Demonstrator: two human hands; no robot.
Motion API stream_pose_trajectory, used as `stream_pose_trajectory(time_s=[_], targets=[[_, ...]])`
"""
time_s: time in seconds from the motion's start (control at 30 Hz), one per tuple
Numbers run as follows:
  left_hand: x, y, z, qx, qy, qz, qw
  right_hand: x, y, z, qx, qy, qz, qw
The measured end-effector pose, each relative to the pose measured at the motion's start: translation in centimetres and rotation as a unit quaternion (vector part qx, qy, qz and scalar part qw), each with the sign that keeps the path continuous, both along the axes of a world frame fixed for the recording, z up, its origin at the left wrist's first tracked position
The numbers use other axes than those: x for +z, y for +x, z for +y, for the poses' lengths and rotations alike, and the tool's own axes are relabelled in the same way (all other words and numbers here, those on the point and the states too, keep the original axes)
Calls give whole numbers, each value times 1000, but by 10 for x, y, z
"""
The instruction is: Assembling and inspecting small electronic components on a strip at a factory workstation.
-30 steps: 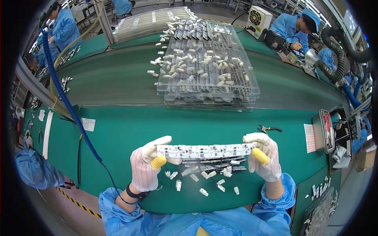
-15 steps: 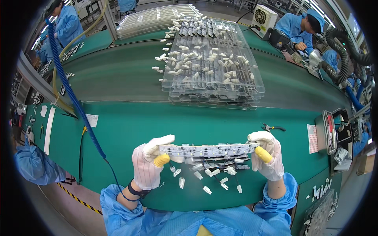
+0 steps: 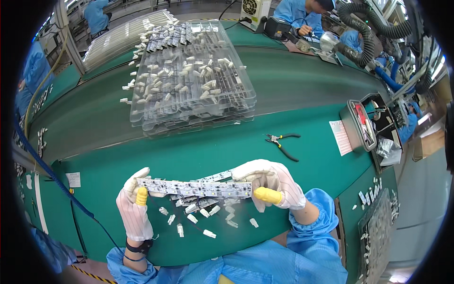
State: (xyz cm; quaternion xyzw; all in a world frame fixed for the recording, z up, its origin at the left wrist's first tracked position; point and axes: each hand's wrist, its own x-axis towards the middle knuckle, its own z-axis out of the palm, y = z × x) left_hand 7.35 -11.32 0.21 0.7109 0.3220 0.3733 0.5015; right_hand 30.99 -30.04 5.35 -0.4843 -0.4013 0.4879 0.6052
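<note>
My left hand (image 3: 135, 208), in a white striped glove with a yellow finger cover on the thumb, pinches the left end of a long white LED circuit board (image 3: 196, 188). The right end of that board is gripped by my right hand (image 3: 276, 185), gloved the same way, its fingers partly behind the board. The board is held roughly level, its component side toward me. Beneath and behind it lie more LED boards (image 3: 215, 177), partly hidden. White plug connectors (image 3: 191, 208) on thin dark wires spread over the green mat in front of them.
Stacked clear trays (image 3: 194, 116) full of boards and connectors stand beyond the mat. Pliers (image 3: 281, 142) lie ahead of my right hand. A metal bin (image 3: 355, 125) and a printed sheet (image 3: 341, 137) sit at right. A blue coiled hose (image 3: 54, 175) crosses at left. A co-worker (image 3: 302, 19) sits opposite.
The view has turned to the right, so the trays and mat appear farther left. Both hands still hold the board, its right end now slightly lower. The pliers show more fully.
</note>
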Motion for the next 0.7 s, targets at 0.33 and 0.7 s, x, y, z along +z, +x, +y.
stream_pose_trajectory(time_s=[0.33, 0.7], targets=[[6, -4, -11, -29, -11, -71, 997, -21, 10, 4, -75, 15, -8, 997], [0, -7, -21, -143, -157, -281, 936, -26, 9, 16, -95, -44, 23, 994]])
